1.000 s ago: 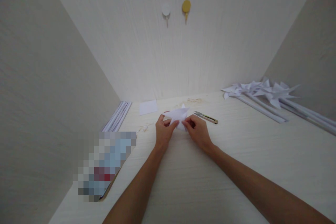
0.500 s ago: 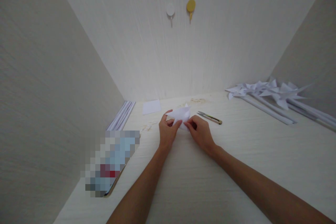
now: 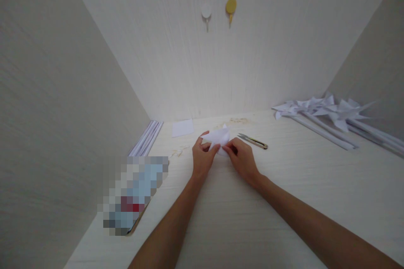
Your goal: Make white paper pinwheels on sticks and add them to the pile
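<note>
Paper (image 3: 217,135), white and folded to sharp points, sits between your two hands, just left of the snips (image 3: 255,141) on the table (image 3: 284,201). Your left hand (image 3: 202,157) grips it at its near-left side, thumb on the near face and fingers behind; your right hand (image 3: 241,157), between the paper and the snips, pinches its near-right edge with thumb and forefinger. How the hidden folds run under your fingertips, you cannot tell from here. Judging by its shape, this piece is partly formed: points stand out at its left and far ends, but it lacks the many-pointed spread of the star-like paper shapes (image 3: 344,111) lying well to the right of the snips, which look finished. Paper tubes (image 3: 325,132) lie on that same side, some reaching up to those shapes; whether they are joined, you can't make out. As for what seems unused, you have a flat white sheet (image 3: 183,127) left of the snips and a little farther off, with no folds visible, and a bundle of rolled tubes (image 3: 145,138) farther left again, bearing no shapes that show. The snips themselves lie free, near your right hand but apart from it.
</note>
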A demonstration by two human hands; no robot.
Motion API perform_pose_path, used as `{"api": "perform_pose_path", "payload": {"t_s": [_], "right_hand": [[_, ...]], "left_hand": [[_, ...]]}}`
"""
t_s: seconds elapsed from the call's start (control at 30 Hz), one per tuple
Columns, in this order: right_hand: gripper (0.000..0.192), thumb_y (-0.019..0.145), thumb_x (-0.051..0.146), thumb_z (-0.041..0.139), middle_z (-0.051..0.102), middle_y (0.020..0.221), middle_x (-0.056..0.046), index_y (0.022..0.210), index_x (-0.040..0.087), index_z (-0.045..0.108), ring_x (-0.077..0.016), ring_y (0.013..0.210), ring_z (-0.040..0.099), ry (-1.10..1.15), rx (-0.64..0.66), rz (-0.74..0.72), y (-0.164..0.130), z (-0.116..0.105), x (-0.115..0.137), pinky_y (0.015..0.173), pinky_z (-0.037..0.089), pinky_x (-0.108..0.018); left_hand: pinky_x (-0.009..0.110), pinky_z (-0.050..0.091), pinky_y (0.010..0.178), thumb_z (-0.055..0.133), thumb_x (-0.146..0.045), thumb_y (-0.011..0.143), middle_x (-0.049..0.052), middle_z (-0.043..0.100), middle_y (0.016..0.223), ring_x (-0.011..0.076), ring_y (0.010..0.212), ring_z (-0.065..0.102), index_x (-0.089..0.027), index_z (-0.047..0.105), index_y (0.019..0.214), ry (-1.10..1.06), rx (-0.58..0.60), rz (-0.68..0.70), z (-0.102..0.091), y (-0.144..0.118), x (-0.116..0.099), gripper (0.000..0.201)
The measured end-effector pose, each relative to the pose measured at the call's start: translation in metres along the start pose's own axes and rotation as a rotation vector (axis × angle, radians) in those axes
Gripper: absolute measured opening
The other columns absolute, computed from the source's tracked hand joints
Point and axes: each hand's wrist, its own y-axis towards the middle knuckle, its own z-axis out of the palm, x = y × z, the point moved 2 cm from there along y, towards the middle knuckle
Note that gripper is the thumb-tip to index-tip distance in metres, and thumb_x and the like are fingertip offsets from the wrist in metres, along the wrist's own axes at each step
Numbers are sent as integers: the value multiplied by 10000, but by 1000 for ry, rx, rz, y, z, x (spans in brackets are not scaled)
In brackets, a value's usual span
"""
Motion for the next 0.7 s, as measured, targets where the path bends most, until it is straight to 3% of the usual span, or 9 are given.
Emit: {"api": "perform_pose_path", "payload": {"t_s": [0.33, 0.7], "right_hand": [[182, 706, 189, 535, 479, 534, 12, 548, 188, 445, -118, 510, 422, 18, 5, 51, 1, 0, 0, 497, 319, -244], [211, 728, 224, 539, 494, 523, 11, 537, 178, 463, -112, 494, 420, -7, 22, 76, 0, 1, -1, 495, 309, -241]], "left_hand": [[172, 353, 454, 616, -183, 578, -73, 511, 485, 68, 447, 462, -130, 490, 951, -36, 13, -9, 3, -1, -6, 397], [178, 384, 463, 628, -181, 558, -55, 576, 523, 84, 464, 518, -144, 452, 986, -15, -35, -17, 2, -2, -7, 465]]}}
